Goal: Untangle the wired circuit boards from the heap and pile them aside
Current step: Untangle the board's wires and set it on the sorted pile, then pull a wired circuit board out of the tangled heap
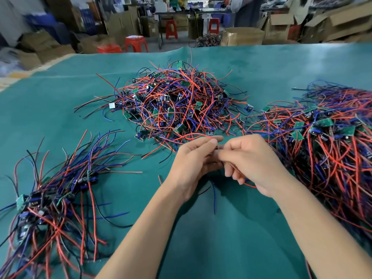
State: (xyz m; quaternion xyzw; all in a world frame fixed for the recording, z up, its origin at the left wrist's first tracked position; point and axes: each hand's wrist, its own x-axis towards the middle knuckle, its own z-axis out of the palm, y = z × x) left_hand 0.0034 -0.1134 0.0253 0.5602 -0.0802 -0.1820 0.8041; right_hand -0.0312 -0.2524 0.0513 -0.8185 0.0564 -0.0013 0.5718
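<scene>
A tangled heap (177,103) of small green circuit boards with red, blue and black wires lies at the table's middle. Just in front of it my left hand (193,160) and my right hand (253,164) meet, fingers curled around one wired board (218,151) that is almost hidden between them. Its red wire (198,135) arches over my left fingers, and a blue wire (214,196) hangs down below my hands. A sorted pile (54,192) of boards with wires fanned out lies at the left front.
A large mass of wired boards (332,150) spreads along the right side, close to my right forearm. The green table cover (211,238) shows bare in front of me. Beyond the far edge stand red stools (135,44) and cardboard boxes (241,36).
</scene>
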